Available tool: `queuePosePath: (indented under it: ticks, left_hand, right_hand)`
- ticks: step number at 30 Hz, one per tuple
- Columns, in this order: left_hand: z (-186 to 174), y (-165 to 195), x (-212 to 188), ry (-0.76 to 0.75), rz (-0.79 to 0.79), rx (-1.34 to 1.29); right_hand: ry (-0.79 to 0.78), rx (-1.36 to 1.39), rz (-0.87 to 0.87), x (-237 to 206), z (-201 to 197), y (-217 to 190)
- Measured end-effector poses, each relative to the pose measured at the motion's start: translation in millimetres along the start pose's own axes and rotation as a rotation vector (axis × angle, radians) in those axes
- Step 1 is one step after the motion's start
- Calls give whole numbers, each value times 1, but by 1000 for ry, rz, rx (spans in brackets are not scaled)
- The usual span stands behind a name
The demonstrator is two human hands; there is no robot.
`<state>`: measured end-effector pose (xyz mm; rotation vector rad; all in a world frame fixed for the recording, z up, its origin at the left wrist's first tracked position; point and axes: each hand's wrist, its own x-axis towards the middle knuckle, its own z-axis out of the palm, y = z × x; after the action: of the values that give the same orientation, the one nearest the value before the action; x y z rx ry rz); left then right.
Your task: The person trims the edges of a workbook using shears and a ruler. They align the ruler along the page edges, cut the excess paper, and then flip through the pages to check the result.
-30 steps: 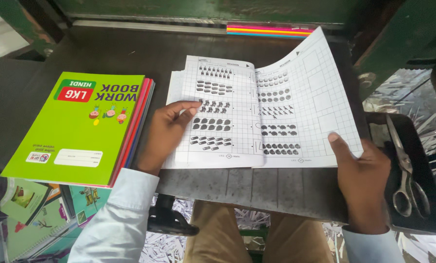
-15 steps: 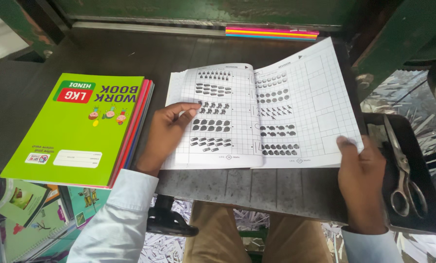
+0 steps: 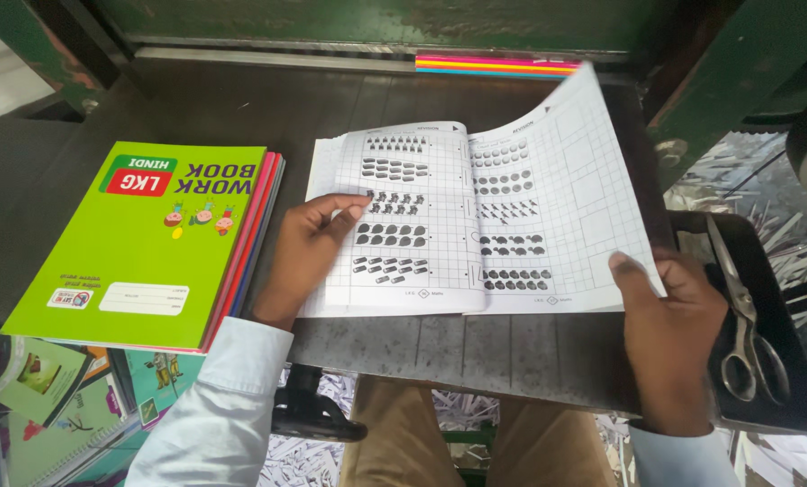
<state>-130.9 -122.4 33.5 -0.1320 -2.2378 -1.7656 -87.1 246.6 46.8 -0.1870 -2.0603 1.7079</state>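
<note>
An open workbook point(image 3: 476, 225) with grid pages of small black pictures lies on the dark metal table point(image 3: 476, 347), toward its near edge. The left hand point(image 3: 309, 252) rests flat on the left page, fingers spread and pressing it down. The right hand point(image 3: 669, 334) pinches the near right corner of the right-hand page, which curls upward. To the left sits a stack of workbooks point(image 3: 151, 239) with a bright green cover on top. At the far right, scissors point(image 3: 746, 316) lie in a black tray point(image 3: 782, 410). Coloured paper edges point(image 3: 498, 65) show at the far side.
</note>
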Motion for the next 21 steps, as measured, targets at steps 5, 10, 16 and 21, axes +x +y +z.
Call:
queuePosePath:
  ticks: [5,10,16,21]
  left_hand:
    - [0,5,-1,-7,-10,-20]
    - [1,6,-3,-20,-6,-48]
    - [4,4,0,-34,-35,-159]
    - [6,5,1,-44,-11,-149]
  right_hand:
    - [-65,19,-115,0,14,-14]
    - [-131,160,29,-5,28,-27]
    - [-143,395,62,-3,41,-22]
    - [-130,515,109,-4,51,-21]
